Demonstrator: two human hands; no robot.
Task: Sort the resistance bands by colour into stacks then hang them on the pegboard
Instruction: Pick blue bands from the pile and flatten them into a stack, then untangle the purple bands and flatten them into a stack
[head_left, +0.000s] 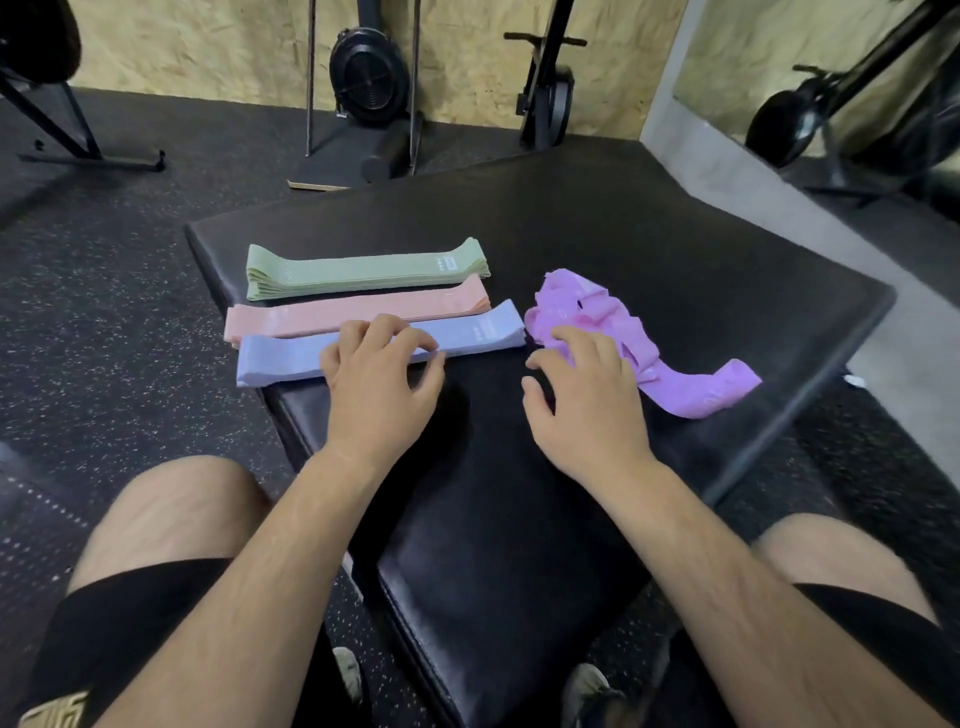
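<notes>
Three neat stacks of bands lie side by side on a black padded bench (649, 249): green bands (363, 270) farthest, pink bands (311, 314) in the middle, blue-lilac bands (291, 358) nearest. A loose heap of purple bands (691, 387) lies to their right. My left hand (376, 376) rests on the blue-lilac stack, fingers bent over its top and thumb at its near edge. My right hand (587, 395) has its fingertips on the near left part of the purple heap, with fingers spread and bent. No pegboard is in view.
Dark speckled rubber floor (114, 312) surrounds the bench. Black exercise machines (369, 78) stand against the wooden wall at the back, and another frame (550, 88) stands to their right. A mirror (831, 78) is at the far right. My knees flank the bench's near end.
</notes>
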